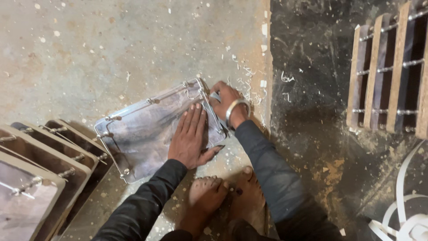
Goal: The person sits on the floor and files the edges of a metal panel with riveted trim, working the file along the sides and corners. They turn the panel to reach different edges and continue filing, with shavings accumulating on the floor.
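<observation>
Bare, dusty concrete floor [89, 44] covers most of the left and far side, speckled with small white chips. Curly pale shavings [249, 85] lie scattered around the middle. On the near left there's a leaning row of brown-edged boards joined by threaded metal rods [49, 156], stacked like book spines. Far right has another stack of upright wooden boards on metal rods [392, 71], sitting on a darker, blackened patch of floor [312, 53]. Near right corner: loops of white plastic strapping band [410, 209].
</observation>
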The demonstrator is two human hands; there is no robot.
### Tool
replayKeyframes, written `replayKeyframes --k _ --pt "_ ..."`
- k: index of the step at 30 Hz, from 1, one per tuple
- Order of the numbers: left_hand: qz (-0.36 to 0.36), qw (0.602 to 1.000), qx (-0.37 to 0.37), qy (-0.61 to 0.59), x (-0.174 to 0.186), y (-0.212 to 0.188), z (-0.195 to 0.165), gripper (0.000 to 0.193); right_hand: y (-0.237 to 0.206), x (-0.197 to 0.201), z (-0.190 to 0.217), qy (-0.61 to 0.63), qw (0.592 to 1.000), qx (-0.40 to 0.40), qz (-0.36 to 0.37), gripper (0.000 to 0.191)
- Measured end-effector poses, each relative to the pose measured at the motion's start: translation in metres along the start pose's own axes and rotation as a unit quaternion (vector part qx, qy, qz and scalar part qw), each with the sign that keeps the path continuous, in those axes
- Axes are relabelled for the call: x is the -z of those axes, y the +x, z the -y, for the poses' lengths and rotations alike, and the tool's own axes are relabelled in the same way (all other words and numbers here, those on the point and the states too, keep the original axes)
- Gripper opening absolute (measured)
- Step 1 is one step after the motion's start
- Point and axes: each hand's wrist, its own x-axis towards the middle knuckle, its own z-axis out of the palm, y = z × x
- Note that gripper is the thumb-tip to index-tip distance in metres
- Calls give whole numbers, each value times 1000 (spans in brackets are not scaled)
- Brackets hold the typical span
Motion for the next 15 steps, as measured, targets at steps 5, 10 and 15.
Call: replayKeyframes --k 5,10,15 --pt "-63 992 60 -88 6 5 -10 105 4 -3 2 16 999 23 -19 23" --pt "-171 960 152 -159 9 34 -20 59 -4 3 -15 62 996 45 54 18" --pt "-117 880 305 -346 1 61 -30 27 -47 5 -36 -16 998 -19 54 31"
